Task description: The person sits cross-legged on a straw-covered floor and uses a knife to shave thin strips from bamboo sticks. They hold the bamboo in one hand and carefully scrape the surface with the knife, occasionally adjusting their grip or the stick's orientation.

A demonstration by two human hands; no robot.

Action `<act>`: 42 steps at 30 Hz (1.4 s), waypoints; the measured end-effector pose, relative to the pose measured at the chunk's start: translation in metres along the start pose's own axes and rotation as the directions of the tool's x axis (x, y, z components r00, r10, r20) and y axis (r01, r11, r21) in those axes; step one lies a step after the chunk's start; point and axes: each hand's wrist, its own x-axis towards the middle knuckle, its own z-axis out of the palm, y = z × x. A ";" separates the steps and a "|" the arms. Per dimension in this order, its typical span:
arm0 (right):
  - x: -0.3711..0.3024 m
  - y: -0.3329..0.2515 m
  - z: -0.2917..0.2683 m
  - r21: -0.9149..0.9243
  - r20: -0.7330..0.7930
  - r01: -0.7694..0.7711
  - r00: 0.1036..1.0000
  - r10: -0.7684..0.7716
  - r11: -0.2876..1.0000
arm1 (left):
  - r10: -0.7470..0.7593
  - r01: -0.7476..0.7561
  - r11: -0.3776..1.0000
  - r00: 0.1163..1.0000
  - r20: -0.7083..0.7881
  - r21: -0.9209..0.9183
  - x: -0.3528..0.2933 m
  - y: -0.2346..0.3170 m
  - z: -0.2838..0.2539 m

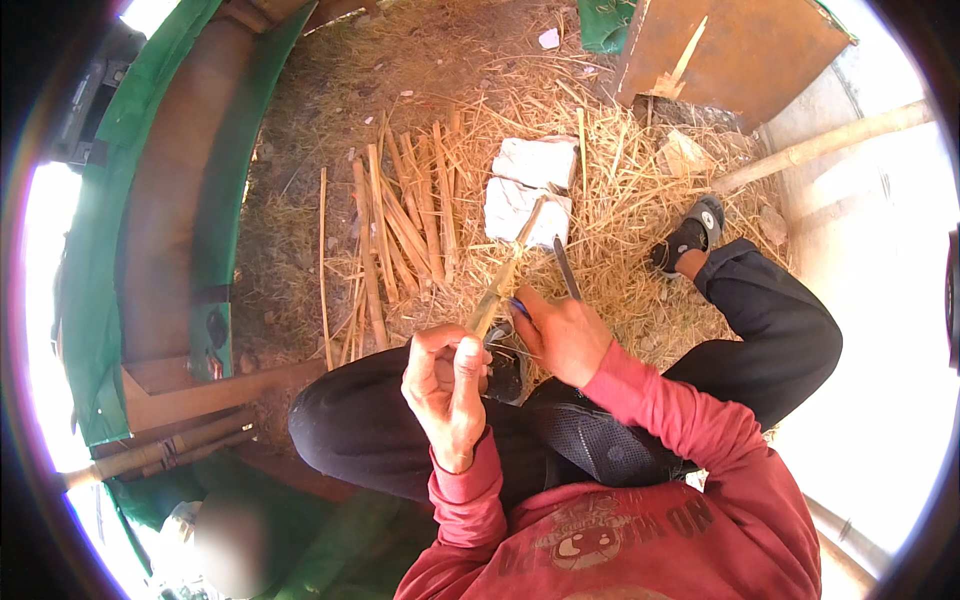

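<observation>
My left hand [447,390] is closed, thumb up, around the near end of a pale bamboo strip [490,302]. The strip slants away from me, its far end over two white blocks [530,208] on the straw. My right hand [567,338] is closed beside the strip's middle. A dark narrow blade [567,268] sticks out past its knuckles, and a small blue piece [518,307] shows at its fingers. It looks like a knife, its grip mostly hidden by the hand. Thin shavings curl off the strip near my right fingers.
Split bamboo sticks [425,205] lie in a loose pile ahead to the left. Straw-like shavings [620,190] cover the ground. A green-edged wooden frame [170,200] stands at left, a brown board [735,60] at far right. A bamboo pole [825,147] leans at right; a blurred person [225,545] is at lower left.
</observation>
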 end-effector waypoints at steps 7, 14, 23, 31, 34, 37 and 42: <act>-0.002 -0.006 0.000 -0.029 -0.089 0.153 0.984 -0.155 0.988 | 0.082 -0.089 0.994 0.992 0.099 0.068 0.001 -0.001 0.001; 0.001 -0.002 0.013 -0.022 -0.045 0.128 0.991 -0.129 0.992 | 0.002 -0.001 1.000 1.000 -0.022 0.031 -0.003 -0.002 -0.001; 0.012 0.084 0.033 -0.290 -0.147 -0.209 0.974 0.173 0.934 | 0.028 -0.035 0.997 0.994 0.109 0.067 -0.005 -0.010 -0.001; -0.008 -0.002 -0.004 0.107 -0.081 0.067 0.995 -0.059 0.992 | 0.014 -0.015 1.000 0.999 0.049 0.020 -0.004 -0.005 0.005; -0.009 0.006 0.007 0.061 -0.096 0.044 0.995 -0.038 0.997 | 0.045 -0.045 0.999 0.998 0.050 0.014 -0.002 -0.007 0.005; 0.002 0.086 0.039 -0.173 -0.126 -0.173 0.980 0.153 0.970 | 0.049 -0.051 0.999 0.993 0.109 0.014 -0.007 -0.009 0.009; -0.001 0.049 0.022 -0.041 -0.141 -0.046 0.989 0.040 0.998 | 0.016 -0.015 0.997 1.000 0.014 -0.074 -0.002 -0.010 0.012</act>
